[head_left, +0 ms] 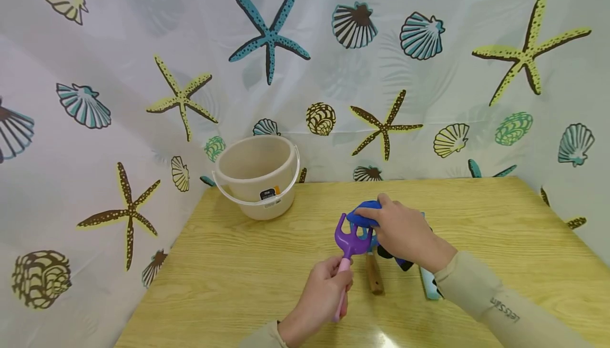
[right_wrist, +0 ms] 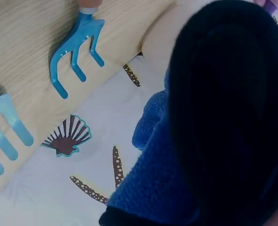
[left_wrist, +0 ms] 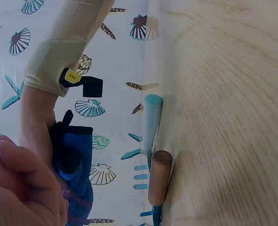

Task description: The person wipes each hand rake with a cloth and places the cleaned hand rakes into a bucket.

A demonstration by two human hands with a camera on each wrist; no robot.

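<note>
At lower centre of the head view, we see the left hand (head_left: 328, 283) curl its fingers round a purple fork (head_left: 350, 244), long axis steep, prongs upward. The right hand (head_left: 405, 226) grips a blue cloth (head_left: 364, 213), partly hiding those prongs.

"What sort of place are we seeing?"

"A curtained-off booth: sheeting (head_left: 452, 91) printed with starfish (head_left: 269, 37) and shells (head_left: 421, 36) is hanging left, far and right, enclosing a wood-grain worktop (head_left: 229, 284)."

"Is that purple hand fork (head_left: 351, 244) suggesting gardening?"

"Yes, but the sheeting is hiding the wider room, leaving its kind unclear."
</note>
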